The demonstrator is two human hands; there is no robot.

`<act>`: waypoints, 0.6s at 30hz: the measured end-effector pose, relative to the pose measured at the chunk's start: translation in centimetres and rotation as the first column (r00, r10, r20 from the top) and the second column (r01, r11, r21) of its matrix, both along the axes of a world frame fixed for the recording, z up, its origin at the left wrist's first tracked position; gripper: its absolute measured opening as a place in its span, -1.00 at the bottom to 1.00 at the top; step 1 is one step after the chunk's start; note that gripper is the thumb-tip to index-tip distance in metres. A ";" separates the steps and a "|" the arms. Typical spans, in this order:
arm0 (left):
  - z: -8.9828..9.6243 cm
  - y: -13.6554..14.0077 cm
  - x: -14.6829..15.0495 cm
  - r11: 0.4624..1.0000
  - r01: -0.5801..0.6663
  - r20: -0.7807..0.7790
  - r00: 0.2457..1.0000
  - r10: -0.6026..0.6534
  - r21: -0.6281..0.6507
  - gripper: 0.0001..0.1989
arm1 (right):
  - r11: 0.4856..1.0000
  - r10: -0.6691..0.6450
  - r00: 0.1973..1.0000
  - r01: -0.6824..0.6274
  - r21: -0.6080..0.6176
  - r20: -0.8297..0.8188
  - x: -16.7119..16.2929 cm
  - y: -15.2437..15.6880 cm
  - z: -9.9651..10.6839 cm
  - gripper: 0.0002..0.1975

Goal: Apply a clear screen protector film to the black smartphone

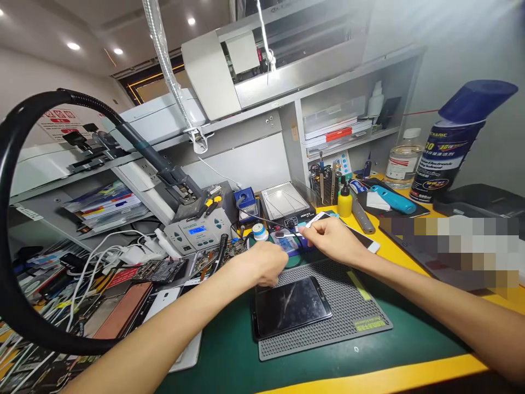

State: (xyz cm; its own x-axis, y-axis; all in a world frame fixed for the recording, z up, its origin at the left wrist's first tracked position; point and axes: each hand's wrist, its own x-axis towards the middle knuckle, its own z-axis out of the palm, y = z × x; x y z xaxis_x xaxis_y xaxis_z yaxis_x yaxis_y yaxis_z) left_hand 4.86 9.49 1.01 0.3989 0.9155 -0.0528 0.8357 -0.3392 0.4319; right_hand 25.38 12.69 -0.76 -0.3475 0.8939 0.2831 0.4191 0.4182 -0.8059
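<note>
- Step in hand, seemingly: work around the dark phone (289, 307), lying screen-up on the grey mat (295, 346).
- Left hand (268, 262) curls over its far edge; right hand (334, 239) bends near the white phone (371, 243). Whether either hand's fingers grip anything, I cannot tell.
- The next move calls for light fingers.
- Tub (260, 231) and yellow bottle (345, 203) crowd the desk (229, 350) behind.

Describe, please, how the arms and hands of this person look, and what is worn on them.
The left hand and right hand wear no gloves. The forearms are slim and bare, with no sleeve in view. I see no watch, bracelet or marking; rings cannot be fully excluded, because some fingers are hidden.
</note>
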 end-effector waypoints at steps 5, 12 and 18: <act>2.3 -1.5 -2.9 0.995 -0.052 0.098 0.993 0.060 -0.084 -0.82 | 1.000 -0.001 1.000 0.001 0.006 -0.020 0.1 -0.4 0.5 -0.53; 0.6 -4.8 -4.4 0.870 -0.181 0.592 0.667 0.451 -0.459 -0.74 | 0.998 0.063 0.997 -0.063 -0.007 -0.046 0.0 -1.1 0.8 -0.50; -1.0 -5.8 -3.8 0.804 -0.088 0.721 0.394 0.570 -0.588 -0.79 | 0.987 0.114 0.993 -0.117 -0.106 -0.032 -0.3 -1.4 0.4 -0.51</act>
